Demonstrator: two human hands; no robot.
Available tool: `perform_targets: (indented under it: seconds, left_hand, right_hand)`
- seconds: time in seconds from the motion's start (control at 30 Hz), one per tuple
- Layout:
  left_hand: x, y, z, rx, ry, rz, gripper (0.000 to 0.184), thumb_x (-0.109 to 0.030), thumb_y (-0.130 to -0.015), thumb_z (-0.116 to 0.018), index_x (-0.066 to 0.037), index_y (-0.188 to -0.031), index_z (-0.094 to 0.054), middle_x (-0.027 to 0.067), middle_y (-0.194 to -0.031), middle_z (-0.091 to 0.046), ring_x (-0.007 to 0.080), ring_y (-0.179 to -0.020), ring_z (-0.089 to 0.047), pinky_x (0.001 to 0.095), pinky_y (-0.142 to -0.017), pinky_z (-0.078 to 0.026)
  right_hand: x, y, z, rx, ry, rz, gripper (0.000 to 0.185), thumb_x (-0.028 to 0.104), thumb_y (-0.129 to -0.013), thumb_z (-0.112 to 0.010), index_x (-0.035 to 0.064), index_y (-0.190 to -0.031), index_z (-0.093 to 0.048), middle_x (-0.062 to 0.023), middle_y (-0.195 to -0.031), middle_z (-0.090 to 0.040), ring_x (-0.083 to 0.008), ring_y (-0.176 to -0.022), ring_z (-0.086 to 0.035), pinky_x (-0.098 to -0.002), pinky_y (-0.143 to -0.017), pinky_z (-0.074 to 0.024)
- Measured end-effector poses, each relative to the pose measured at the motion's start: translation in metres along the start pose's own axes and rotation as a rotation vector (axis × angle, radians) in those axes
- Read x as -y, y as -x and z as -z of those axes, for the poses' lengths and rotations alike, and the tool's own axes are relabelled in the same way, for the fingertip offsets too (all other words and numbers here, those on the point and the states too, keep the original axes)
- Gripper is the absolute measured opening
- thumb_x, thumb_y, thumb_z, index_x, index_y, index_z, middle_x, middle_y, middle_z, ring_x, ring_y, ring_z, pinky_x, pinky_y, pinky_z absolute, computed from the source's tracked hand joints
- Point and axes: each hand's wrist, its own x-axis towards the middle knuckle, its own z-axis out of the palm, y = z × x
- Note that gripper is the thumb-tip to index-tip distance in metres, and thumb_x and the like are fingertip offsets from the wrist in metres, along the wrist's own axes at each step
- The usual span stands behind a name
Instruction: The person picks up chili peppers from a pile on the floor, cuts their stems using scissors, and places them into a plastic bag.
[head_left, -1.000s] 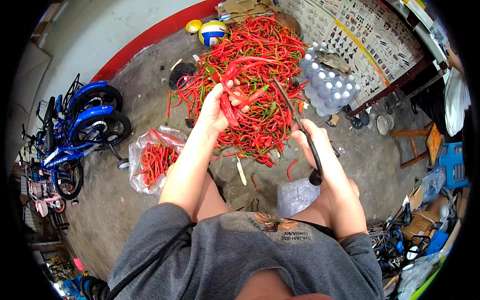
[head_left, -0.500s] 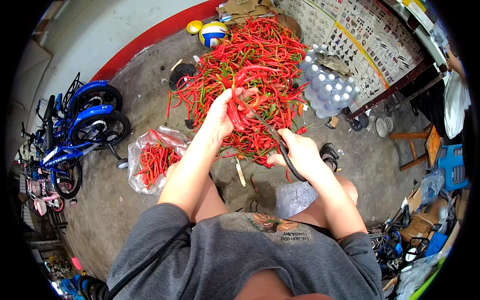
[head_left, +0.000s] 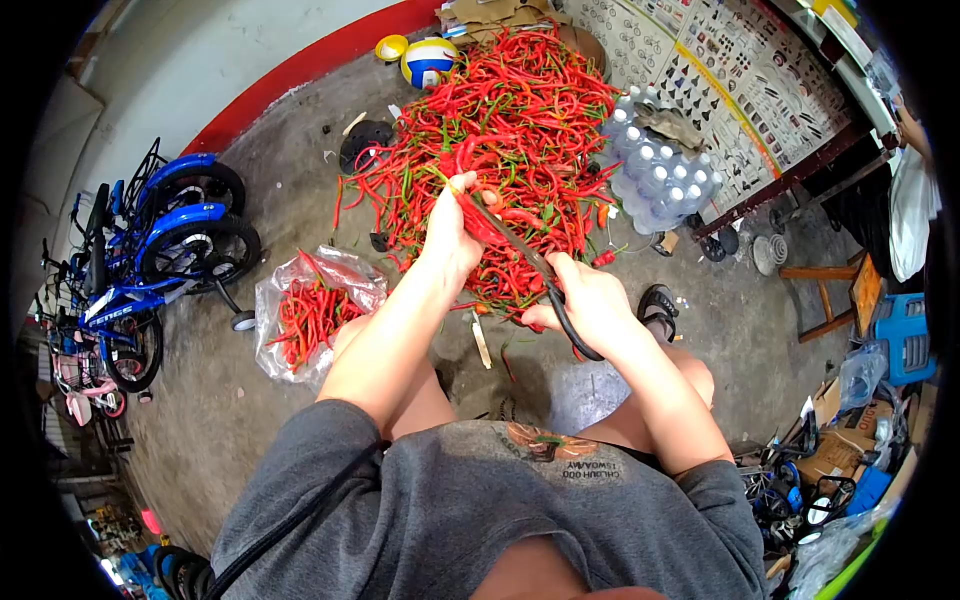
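My left hand point(head_left: 453, 228) is closed around a few red chili peppers point(head_left: 480, 222), held above the big heap of chilies point(head_left: 520, 110) on the floor. Long dark scissors point(head_left: 533, 262) with a black looped handle are gripped in my right hand point(head_left: 590, 305). Their blades reach up and left to the chilies at my left fingertips. Whether the blades touch a stem is too small to tell. Below my left forearm, a clear plastic bag point(head_left: 262, 335) lies on the floor with red chilies inside.
Water bottles point(head_left: 655, 195) in plastic wrap stand right of the heap. A volleyball point(head_left: 428, 64) and yellow bowl point(head_left: 391, 47) sit behind it. Blue bicycles point(head_left: 130, 310) are on the left. A wooden stool point(head_left: 865, 290), blue plastic stool point(head_left: 905, 335) and cardboard clutter point(head_left: 840, 455) are on the right.
My left hand has turned slightly and tightened around the chilies. The scissors have shifted a little left, their tips now closer to the left fingertips.
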Motion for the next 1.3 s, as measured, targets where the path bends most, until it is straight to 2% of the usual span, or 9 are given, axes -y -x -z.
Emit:
perform_targets:
  seconds: [0.07, 0.47, 0.67, 0.77, 0.83, 0.9, 0.97, 1.13, 1.3]
  left_hand:
    - [0.001, -0.001, -0.001, -0.003, 0.03, 0.0, 0.014, -0.022, -0.08, -0.057, -0.011, -0.079, -0.05, 0.0032, -0.063, -0.056, 0.0177, -0.06, -0.054, 0.0306, -0.058, -0.044]
    - [0.003, 0.004, -0.002, -0.057, -0.224, -0.037, 0.015, -0.023, -0.077, -0.061, -0.012, -0.079, -0.051, -0.0005, -0.059, -0.051, 0.0155, -0.053, -0.051, 0.0284, -0.046, -0.039]
    - [0.001, 0.005, 0.001, -0.05, -0.371, -0.079, 0.014, -0.024, -0.078, -0.06, -0.012, -0.082, -0.054, 0.0002, -0.068, -0.056, 0.0143, -0.058, -0.054, 0.0282, -0.047, -0.04]
    - [-0.002, 0.006, 0.002, 0.019, -0.287, 0.023, 0.014, -0.024, -0.079, -0.059, -0.012, -0.086, -0.054, 0.0011, -0.071, -0.058, 0.0129, -0.059, -0.053, 0.0282, -0.05, -0.041]
    - [-0.007, 0.011, -0.003, 0.196, -0.149, 0.134, 0.014, -0.024, -0.081, -0.056, -0.012, -0.086, -0.054, 0.0034, -0.075, -0.06, 0.0123, -0.06, -0.052, 0.0283, -0.052, -0.042]
    - [-0.009, 0.016, -0.007, 0.165, -0.161, 0.137, 0.014, -0.025, -0.083, -0.054, -0.011, -0.085, -0.054, 0.006, -0.08, -0.062, 0.0121, -0.058, -0.05, 0.028, -0.052, -0.041]
    - [-0.013, 0.016, -0.005, 0.274, -0.117, 0.217, 0.015, -0.025, -0.083, -0.055, -0.01, -0.084, -0.054, 0.0075, -0.082, -0.062, 0.0123, -0.058, -0.051, 0.028, -0.052, -0.042]
    - [-0.017, 0.017, -0.006, 0.176, -0.185, 0.084, 0.012, -0.021, -0.081, -0.059, -0.011, -0.086, -0.054, 0.0001, -0.066, -0.054, 0.0114, -0.058, -0.049, 0.0271, -0.051, -0.039]
    - [-0.027, 0.007, 0.002, 0.12, -0.14, -0.025, 0.013, -0.014, -0.078, -0.063, -0.011, -0.087, -0.054, -0.0009, -0.066, -0.054, 0.0089, -0.057, -0.047, 0.0241, -0.049, -0.037]
  right_hand:
    - [0.0, -0.001, 0.001, -0.007, 0.004, -0.017, 0.067, 0.047, -0.064, -0.072, 0.0025, -0.107, -0.047, -0.0176, -0.078, -0.059, -0.0372, -0.075, -0.059, -0.0426, -0.065, -0.0471]
    - [0.004, -0.005, 0.011, -0.036, 0.192, -0.03, 0.071, 0.058, -0.063, -0.066, 0.0038, -0.106, -0.049, -0.0193, -0.083, -0.06, -0.0356, -0.076, -0.061, -0.0431, -0.062, -0.048]
    - [0.002, -0.006, 0.017, -0.076, 0.312, -0.032, 0.07, 0.064, -0.061, -0.063, 0.0037, -0.094, -0.053, -0.0143, -0.071, -0.06, -0.0319, -0.064, -0.062, -0.0412, -0.055, -0.0494]
    - [0.001, -0.005, 0.019, -0.082, 0.273, -0.045, 0.071, 0.065, -0.059, -0.064, 0.0045, -0.095, -0.054, -0.0145, -0.069, -0.062, -0.0325, -0.064, -0.063, -0.042, -0.055, -0.0492]
    - [-0.001, -0.006, 0.021, -0.069, 0.163, -0.132, 0.073, 0.067, -0.058, -0.064, 0.0047, -0.096, -0.054, -0.0155, -0.068, -0.062, -0.0337, -0.066, -0.063, -0.0426, -0.057, -0.0495]
    - [-0.004, -0.007, 0.022, -0.086, 0.152, -0.161, 0.073, 0.066, -0.059, -0.064, 0.0048, -0.096, -0.054, -0.0151, -0.066, -0.062, -0.0342, -0.066, -0.063, -0.043, -0.058, -0.0496]
    - [-0.006, -0.007, 0.024, -0.105, 0.139, -0.191, 0.072, 0.066, -0.059, -0.064, 0.0048, -0.096, -0.054, -0.0148, -0.064, -0.062, -0.0347, -0.065, -0.063, -0.0434, -0.058, -0.0497]
    - [-0.006, -0.005, 0.026, -0.096, 0.021, -0.208, 0.066, 0.056, -0.063, -0.069, 0.0029, -0.101, -0.057, -0.0169, -0.059, -0.057, -0.0366, -0.065, -0.061, -0.0406, -0.058, -0.047]
    - [-0.008, -0.002, 0.026, -0.016, -0.067, -0.218, 0.063, 0.057, -0.066, -0.067, 0.003, -0.097, -0.056, -0.0168, -0.062, -0.059, -0.0367, -0.068, -0.062, -0.0425, -0.061, -0.0483]
